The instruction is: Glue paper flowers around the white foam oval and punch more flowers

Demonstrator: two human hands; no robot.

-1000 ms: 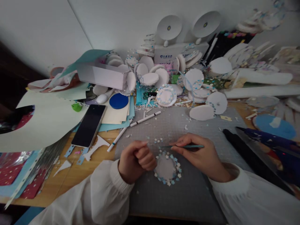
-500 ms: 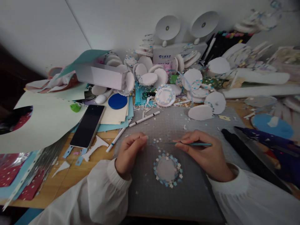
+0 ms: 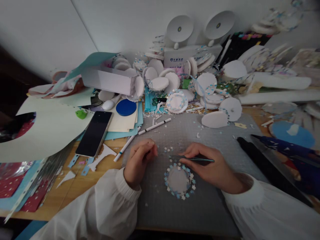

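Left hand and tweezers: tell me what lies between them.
In the head view, a few small white and pale-blue pieces lie on the gray mat between the left hand and the tweezers.

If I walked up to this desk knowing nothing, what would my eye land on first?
Probably the small ring of blue and white flowers lying on the gray cutting mat, with the right hand holding tweezers beyond its far right edge. Next, the heap of white discs crowding the back, and two white dish shapes standing upright behind them.
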